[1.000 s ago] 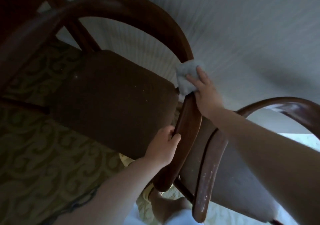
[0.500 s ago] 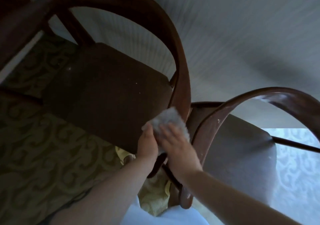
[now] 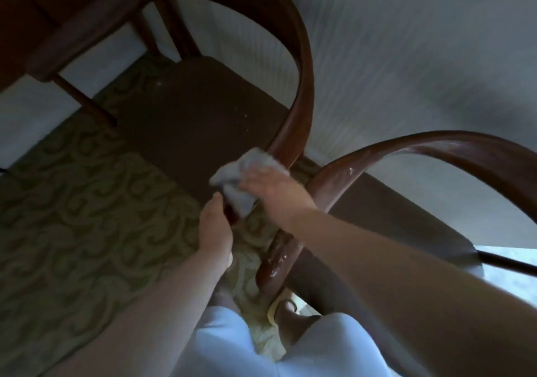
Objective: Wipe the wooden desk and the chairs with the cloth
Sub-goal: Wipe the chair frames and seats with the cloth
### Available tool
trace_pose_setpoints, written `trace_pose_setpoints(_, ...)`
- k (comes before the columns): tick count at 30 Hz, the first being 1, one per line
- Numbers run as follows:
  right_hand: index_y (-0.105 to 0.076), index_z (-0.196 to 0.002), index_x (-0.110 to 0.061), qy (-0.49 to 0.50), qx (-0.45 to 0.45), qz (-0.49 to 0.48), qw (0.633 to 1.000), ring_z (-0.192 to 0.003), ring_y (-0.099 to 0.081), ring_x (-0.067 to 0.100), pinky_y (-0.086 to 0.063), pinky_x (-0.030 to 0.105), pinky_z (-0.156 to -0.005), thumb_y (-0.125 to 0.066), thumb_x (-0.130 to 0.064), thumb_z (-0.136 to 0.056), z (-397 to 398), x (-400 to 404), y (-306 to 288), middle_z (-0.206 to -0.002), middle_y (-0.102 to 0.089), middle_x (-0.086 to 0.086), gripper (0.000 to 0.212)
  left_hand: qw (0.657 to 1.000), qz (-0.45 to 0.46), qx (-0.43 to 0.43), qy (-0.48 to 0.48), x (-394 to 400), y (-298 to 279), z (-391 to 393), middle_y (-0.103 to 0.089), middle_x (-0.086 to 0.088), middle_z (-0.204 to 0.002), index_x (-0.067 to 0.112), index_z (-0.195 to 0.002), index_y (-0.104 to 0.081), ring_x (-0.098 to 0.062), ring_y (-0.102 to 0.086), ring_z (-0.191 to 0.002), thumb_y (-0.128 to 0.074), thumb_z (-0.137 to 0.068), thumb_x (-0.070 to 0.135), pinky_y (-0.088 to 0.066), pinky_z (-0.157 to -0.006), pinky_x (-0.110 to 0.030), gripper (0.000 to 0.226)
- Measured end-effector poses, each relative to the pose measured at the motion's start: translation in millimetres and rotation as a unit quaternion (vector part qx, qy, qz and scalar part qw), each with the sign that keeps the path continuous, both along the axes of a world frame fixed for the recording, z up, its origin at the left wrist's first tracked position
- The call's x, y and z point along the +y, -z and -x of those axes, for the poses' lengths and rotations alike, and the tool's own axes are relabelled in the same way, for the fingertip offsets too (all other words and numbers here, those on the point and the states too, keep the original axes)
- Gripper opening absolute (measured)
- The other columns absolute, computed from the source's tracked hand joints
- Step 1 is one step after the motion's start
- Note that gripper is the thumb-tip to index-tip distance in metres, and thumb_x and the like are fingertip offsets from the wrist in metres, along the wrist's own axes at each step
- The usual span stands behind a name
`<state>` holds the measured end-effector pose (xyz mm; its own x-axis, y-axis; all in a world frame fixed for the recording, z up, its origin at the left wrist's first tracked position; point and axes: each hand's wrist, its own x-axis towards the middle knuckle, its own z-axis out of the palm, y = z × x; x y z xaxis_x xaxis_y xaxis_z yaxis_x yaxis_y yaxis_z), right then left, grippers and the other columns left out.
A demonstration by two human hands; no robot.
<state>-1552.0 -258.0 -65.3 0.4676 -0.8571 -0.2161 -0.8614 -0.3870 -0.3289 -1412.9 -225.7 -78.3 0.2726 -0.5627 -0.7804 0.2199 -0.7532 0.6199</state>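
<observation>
The cloth (image 3: 244, 179) is a pale grey, crumpled wad (blurred at its edges), pressed by the right hand (image 3: 276, 190) against the lower curve of the dark chair (image 3: 299, 86) arm. The left hand (image 3: 216, 228) grips that arm's end just below, fingers curled round it.

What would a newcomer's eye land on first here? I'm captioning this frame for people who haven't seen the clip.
The pale cloth at centre, pressed by the right hand against the near chair's curved dark arm. Just below, the left hand grips that arm's lower end. A second chair stands right, on patterned green carpet.
</observation>
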Motion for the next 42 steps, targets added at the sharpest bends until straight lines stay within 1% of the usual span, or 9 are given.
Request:
trace_pose_setpoints(3, -0.025, -0.149, -0.027, 0.148, 0.01, -0.003, 0.989, -0.147, -0.005, 0.018, -0.007, 0.035, -0.119, -0.048, -0.003, -0.093, -6.1, -7.0, -7.4, -0.16, -0.013, -0.001, 0.065, 1.0, 0.011, -0.013, 0.017, 12.2, -3.6, 3.5, -0.058, 0.002, -0.128, 0.033, -0.132, -0.049, -0.018, -0.056, -0.116, -0.045, -0.071, 0.072, -0.041, -0.101, -0.04, 0.072)
trace_pose_setpoints(8, -0.034, -0.146, -0.029, -0.07, -0.046, -0.004, 0.996, -0.146, -0.014, 0.016, -0.016, 0.038, -0.118, -0.051, 0.001, -0.089, -13.5, 19.4, 8.6, -0.157, -0.024, -0.003, 0.067, 0.997, 0.062, -0.008, 0.051, 30.4, -20.0, -3.0, -0.058, 0.003, -0.126, 0.026, -0.135, -0.048, -0.01, -0.055, -0.11, -0.03, -0.099, 0.048, -0.04, -0.092, -0.027, 0.045)
trace_pose_setpoints(13, -0.022, -0.15, -0.026, 0.154, -0.02, 0.045, 0.987, -0.147, -0.002, 0.019, -0.008, 0.037, -0.12, -0.041, 0.002, -0.094, 6.5, 5.3, 15.4, -0.16, -0.013, -0.003, 0.065, 0.997, 0.024, -0.019, 0.073, 32.7, -8.8, -7.4, -0.042, 0.007, -0.138, 0.029, -0.146, -0.032, -0.012, -0.04, -0.124, -0.028, -0.095, 0.06, -0.029, -0.102, -0.031, 0.06)
trace_pose_setpoints(18, -0.045, -0.141, -0.019, -0.121, -0.051, 0.016, 0.991, -0.143, -0.024, 0.026, -0.013, 0.037, -0.117, -0.061, 0.001, -0.084, -5.6, 31.7, 11.8, -0.152, -0.034, 0.006, 0.063, 0.997, 0.004, 0.072, -0.018, 21.9, -19.7, 0.1, -0.049, -0.002, -0.135, 0.019, -0.142, -0.035, -0.016, -0.054, -0.106, -0.036, -0.095, 0.056, -0.038, -0.089, -0.031, 0.06)
trace_pose_setpoints(23, -0.047, -0.136, -0.024, 0.112, -0.019, 0.02, 0.993, -0.141, -0.022, 0.022, -0.035, 0.039, -0.109, -0.062, -0.007, -0.083, -10.1, 16.3, -10.2, -0.151, -0.033, -0.001, 0.057, 0.999, 0.004, 0.0, 0.053, 9.5, -20.3, 0.1, -0.018, -0.001, -0.158, 0.043, -0.149, -0.013, -0.027, -0.025, -0.141, -0.04, -0.081, 0.074, -0.022, -0.113, -0.052, 0.079)
trace_pose_setpoints(28, -0.049, -0.132, -0.027, 0.05, 0.012, 0.005, 0.999, -0.13, -0.035, 0.025, -0.037, 0.041, -0.099, -0.063, -0.017, -0.081, -24.0, 32.9, -21.5, -0.141, -0.043, -0.001, 0.054, 0.991, 0.009, 0.036, 0.128, -0.3, -8.5, -12.5, -0.024, 0.001, -0.156, 0.047, -0.142, -0.028, -0.026, -0.029, -0.139, -0.047, -0.064, 0.083, -0.028, -0.112, -0.052, 0.088)
trace_pose_setpoints(32, -0.049, -0.128, -0.024, 0.316, 0.072, 0.028, 0.946, -0.125, -0.032, 0.028, -0.031, 0.041, -0.107, -0.056, -0.012, -0.082, -12.1, -6.9, -20.9, -0.133, -0.042, 0.004, 0.048, 0.931, 0.043, 0.056, 0.358, -20.6, -23.4, -32.3, -0.028, 0.001, -0.151, 0.017, -0.148, -0.029, -0.017, -0.023, -0.141, -0.034, -0.099, 0.048, -0.018, -0.117, -0.044, 0.057)
trace_pose_setpoints(37, -0.037, -0.139, -0.022, 0.314, 0.049, -0.022, 0.948, -0.141, -0.011, 0.03, -0.036, 0.039, -0.108, -0.056, -0.009, -0.087, -74.1, 27.8, -25.5, -0.149, -0.023, 0.008, 0.057, 0.895, 0.048, 0.182, 0.405, -54.1, -42.0, -55.9, -0.056, 0.015, -0.119, 0.026, -0.13, -0.047, -0.001, -0.05, -0.119, -0.032, -0.103, 0.035, -0.04, -0.09, -0.009, 0.033)
trace_pose_setpoints(42, -0.022, -0.149, -0.034, 0.395, 0.103, -0.045, 0.912, -0.145, 0.01, 0.031, -0.01, 0.048, -0.118, -0.04, -0.024, -0.099, -37.6, -36.9, -0.7, -0.16, 0.003, 0.006, 0.054, 0.825, 0.068, 0.195, 0.527, -64.7, -35.9, -77.0, -0.029, 0.012, -0.148, 0.022, -0.149, -0.025, -0.005, -0.022, -0.138, -0.031, -0.098, 0.054, -0.013, -0.115, -0.027, 0.061)
